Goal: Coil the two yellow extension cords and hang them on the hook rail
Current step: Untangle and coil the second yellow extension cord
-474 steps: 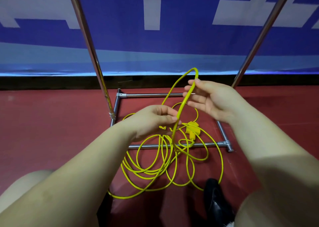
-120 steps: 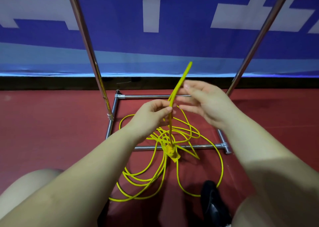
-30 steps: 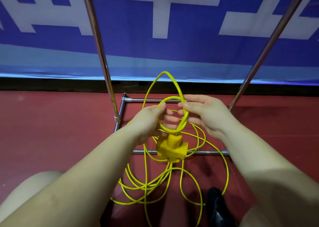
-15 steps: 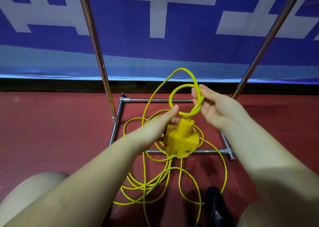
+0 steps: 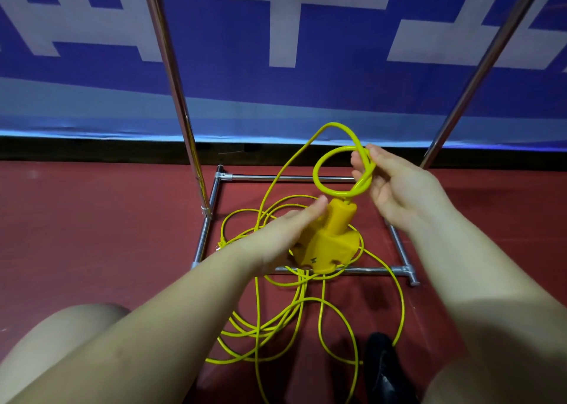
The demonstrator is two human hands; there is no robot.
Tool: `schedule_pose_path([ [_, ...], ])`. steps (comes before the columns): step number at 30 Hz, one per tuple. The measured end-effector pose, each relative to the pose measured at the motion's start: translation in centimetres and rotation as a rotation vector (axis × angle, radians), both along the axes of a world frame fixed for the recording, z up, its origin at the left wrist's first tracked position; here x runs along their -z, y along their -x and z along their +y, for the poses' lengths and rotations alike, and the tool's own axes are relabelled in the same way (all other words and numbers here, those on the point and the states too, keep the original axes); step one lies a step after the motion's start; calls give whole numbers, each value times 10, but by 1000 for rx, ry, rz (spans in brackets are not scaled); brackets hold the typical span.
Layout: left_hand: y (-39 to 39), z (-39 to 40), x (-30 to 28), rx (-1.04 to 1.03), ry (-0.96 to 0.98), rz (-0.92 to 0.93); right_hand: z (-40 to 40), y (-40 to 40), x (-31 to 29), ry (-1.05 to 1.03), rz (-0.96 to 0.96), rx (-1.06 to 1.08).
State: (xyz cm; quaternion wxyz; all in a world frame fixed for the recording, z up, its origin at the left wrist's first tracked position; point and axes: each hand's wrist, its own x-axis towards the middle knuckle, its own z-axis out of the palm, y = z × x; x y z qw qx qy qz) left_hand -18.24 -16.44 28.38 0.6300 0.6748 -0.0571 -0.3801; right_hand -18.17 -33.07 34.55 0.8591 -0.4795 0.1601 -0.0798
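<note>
- One small loop of yellow extension cord (image 5: 334,173), pinched by the right hand (image 5: 399,185) so the coil keeps its shape.
- Socket block (image 5: 329,244) hangs beneath; left hand (image 5: 285,234), fingers straight, steadies it (holding nothing).
- Loose cord (image 5: 276,327) lies on the floor (image 5: 92,234), inside the rack base (image 5: 306,177).

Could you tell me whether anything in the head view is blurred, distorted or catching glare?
Head view: the left hand fingertips are motion-smeared beside the yellow socket block; the right hand and its cord loop look sharp; wide-angle distortion splays the chrome rack poles outward; thin highlights run along them.
</note>
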Motion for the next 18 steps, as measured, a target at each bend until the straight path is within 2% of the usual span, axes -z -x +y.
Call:
schedule_pose_path([
  [6,-1,3,1,-43,-12,-254,-5,2,1,84,112,-31],
  [13,-6,7,2,-180,-86,-422,-6,4,3,82,103,-23],
  [18,-6,6,5,-282,-129,-475,-4,6,-1,127,74,-40],
])
